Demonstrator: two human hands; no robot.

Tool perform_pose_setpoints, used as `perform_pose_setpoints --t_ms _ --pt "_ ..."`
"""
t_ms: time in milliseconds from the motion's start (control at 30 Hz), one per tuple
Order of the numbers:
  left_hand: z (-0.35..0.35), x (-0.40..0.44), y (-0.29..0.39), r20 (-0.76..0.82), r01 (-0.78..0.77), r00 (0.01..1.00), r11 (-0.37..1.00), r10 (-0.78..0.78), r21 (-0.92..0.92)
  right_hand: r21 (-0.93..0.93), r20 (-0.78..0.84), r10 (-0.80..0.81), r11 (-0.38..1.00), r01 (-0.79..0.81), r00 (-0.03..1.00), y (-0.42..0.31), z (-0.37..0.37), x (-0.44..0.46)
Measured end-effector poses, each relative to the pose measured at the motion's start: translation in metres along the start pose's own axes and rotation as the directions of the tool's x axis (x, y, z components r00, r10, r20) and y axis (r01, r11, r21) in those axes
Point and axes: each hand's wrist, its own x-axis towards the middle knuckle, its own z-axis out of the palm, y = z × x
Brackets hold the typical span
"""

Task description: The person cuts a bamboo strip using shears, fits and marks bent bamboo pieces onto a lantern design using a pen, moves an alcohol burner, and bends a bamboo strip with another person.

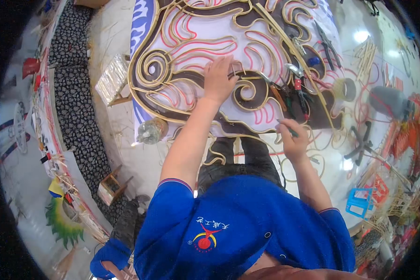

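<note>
Head view: we can't tell if our left grip [219, 78] pinches curled strips [187, 71] (likely springy; take edges); right grip [294, 139] clasps green tool [293, 133].

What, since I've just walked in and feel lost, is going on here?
A person in a blue shirt is at a printed sheet covered with curved tan strips. Their left hand lies on or just above it, fingers extended. Their right hand holds a small green tool, mostly hidden, by the near edge. Several hand tools lie among the strips.
</note>
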Motion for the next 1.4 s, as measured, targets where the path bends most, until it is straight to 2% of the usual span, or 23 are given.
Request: perform_pose_setpoints --t_ms 67,267,333,467,533,567,633,667,733,800,867,900,933,967,1033,1100,1133,1200,1233,1267,1333,1367,1400 --pt "0.0 -0.002 0.003 0.031 0.003 1.0 1.0 -0.003 0.005 -0.039 0.017 -0.023 0.999 0.023 1.0 0.0 -0.001 -0.003" --pt "-0.017 -0.021 0.018 -0.12 -0.067 0.99 0.997 0.071 0.035 -0.062 0.035 -0.066 0.996 0.068 0.997 0.005 -0.004 -0.009" --pt "-0.032 -0.043 0.03 -0.143 -0.1 0.984 0.994 0.105 0.038 -0.05 0.07 -0.021 0.998 0.025 0.997 0.015 -0.001 -0.014" --pt "-0.064 -0.124 0.067 0.053 0.046 0.998 0.988 -0.038 -0.149 -0.092 0.103 -0.043 0.994 0.053 0.994 0.015 0.011 -0.004" --pt "-0.082 -0.16 0.08 0.084 0.047 0.996 0.978 -0.03 -0.204 -0.126 0.113 -0.079 0.988 0.093 0.99 0.01 0.016 0.011" --pt "-0.093 -0.174 0.085 0.074 0.042 0.997 0.979 -0.027 -0.201 -0.152 0.095 -0.152 0.974 0.166 0.984 0.006 0.021 0.021" --pt "-0.121 -0.2 0.092 0.136 0.141 0.984 0.966 -0.113 -0.218 -0.211 0.065 -0.293 0.93 0.3 0.954 -0.003 0.03 0.03" --pt "-0.13 -0.214 0.09 0.126 0.135 0.986 0.966 -0.109 -0.219 -0.213 0.066 -0.303 0.927 0.31 0.951 -0.006 0.033 0.029" --pt "-0.141 -0.246 0.073 0.113 0.281 0.959 0.931 -0.262 -0.231 -0.238 0.088 -0.316 0.914 0.328 0.945 -0.006 0.04 0.026" --pt "-0.146 -0.277 0.054 0.104 0.317 0.948 0.923 -0.301 -0.219 -0.264 0.079 -0.353 0.894 0.361 0.932 -0.003 0.048 0.034" --pt "-0.15 -0.304 0.025 0.118 0.353 0.935 0.909 -0.334 -0.221 -0.3 0.053 -0.218 0.927 0.223 0.975 0.011 0.049 0.039" --pt "-0.152 -0.323 0.012 0.179 0.455 0.887 0.872 -0.425 -0.183 -0.319 0.057 -0.141 0.935 0.152 0.988 0.015 0.046 0.041" --pt "-0.154 -0.34 -0.001 0.224 0.55 0.828 0.824 -0.515 -0.139 -0.332 0.067 -0.156 0.928 0.169 0.985 0.014 0.046 0.054" --pt "-0.157 -0.361 -0.01 0.21 0.553 0.828 0.819 -0.52 -0.151 -0.406 0.044 -0.173 0.897 0.175 0.984 0.012 0.049 0.071" --pt "-0.165 -0.407 -0.037 0.245 0.699 0.699 0.714 -0.672 -0.037 -0.523 0.021 -0.182 0.836 0.166 0.983 0.003 0.062 0.106" --pt "-0.149 -0.494 -0.103 0.287 0.474 0.795 0.843 -0.534 0.254 -0.571 0.019 -0.173 0.807 0.153 0.985 -0.008 0.076 0.132" --pt "-0.147 -0.533 -0.121 0.287 0.474 0.795 0.843 -0.534 0.255 -0.624 0.035 -0.148 0.77 0.137 0.988 -0.012 0.084 0.142" --pt "-0.154 -0.579 -0.127 0.428 0.567 0.579 0.72 -0.694 0.401 -0.672 0.06 -0.124 0.729 0.132 0.99 -0.02 0.092 0.158" --pt "-0.144 -0.617 -0.148 0.424 0.576 0.569 0.71 -0.704 0.405 -0.717 0.066 -0.093 0.688 0.112 0.993 -0.022 0.096 0.163" --pt "-0.135 -0.646 -0.151 0.427 0.725 0.54 0.659 -0.725 0.202 -0.758 0.074 -0.063 0.645 0.098 0.995 -0.023 0.101 0.168" --pt "-0.123 -0.682 -0.148 0.447 0.881 0.473 0.422 -0.759 -0.217 -0.788 0.103 -0.02 0.608 0.094 0.994 -0.016 0.114 0.167" --pt "-0.126 -0.688 -0.145 0.44 0.886 0.464 0.411 -0.769 -0.214 -0.791 0.105 -0.02 0.604 0.095 0.994 -0.014 0.117 0.17" --pt "-0.136 -0.684 -0.125 0.424 0.841 0.524 0.529 -0.739 -0.117 -0.796 0.104 -0.02 0.597 0.095 0.994 -0.011 0.116 0.173"
